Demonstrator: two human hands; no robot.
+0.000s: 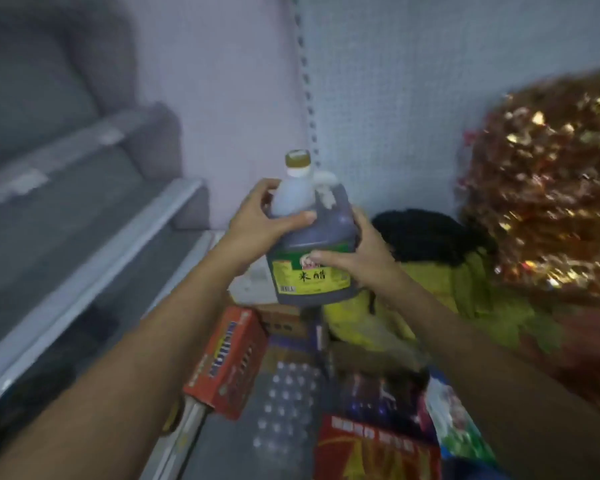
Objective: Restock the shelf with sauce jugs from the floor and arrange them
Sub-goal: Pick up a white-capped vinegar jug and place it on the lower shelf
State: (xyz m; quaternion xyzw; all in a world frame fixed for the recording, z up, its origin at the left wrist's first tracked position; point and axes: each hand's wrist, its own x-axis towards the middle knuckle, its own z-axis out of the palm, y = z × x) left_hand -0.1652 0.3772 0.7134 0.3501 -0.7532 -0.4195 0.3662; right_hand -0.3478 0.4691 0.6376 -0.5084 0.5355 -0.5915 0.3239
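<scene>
I hold one sauce jug (326, 233) up in front of me with both hands. It is clear plastic with dark liquid, a yellow-green label, a white neck and handle and a gold cap. My left hand (262, 214) grips its upper shoulder just below the neck, thumb across the front. My right hand (355, 256) wraps its right side, with the thumb lying over the label's top edge. The jug tilts slightly left, in the air above a pile of boxes. Grey shelf boards (84, 230) run along the left.
Below the jug lie a red carton (227, 358), a cardboard box (279, 323), a red printed box (374, 448) and a yellow bag (440, 306) with a black bundle (430, 233) on it. Gold foil decoration (548, 188) fills the right. A perforated white back panel (395, 98) stands behind.
</scene>
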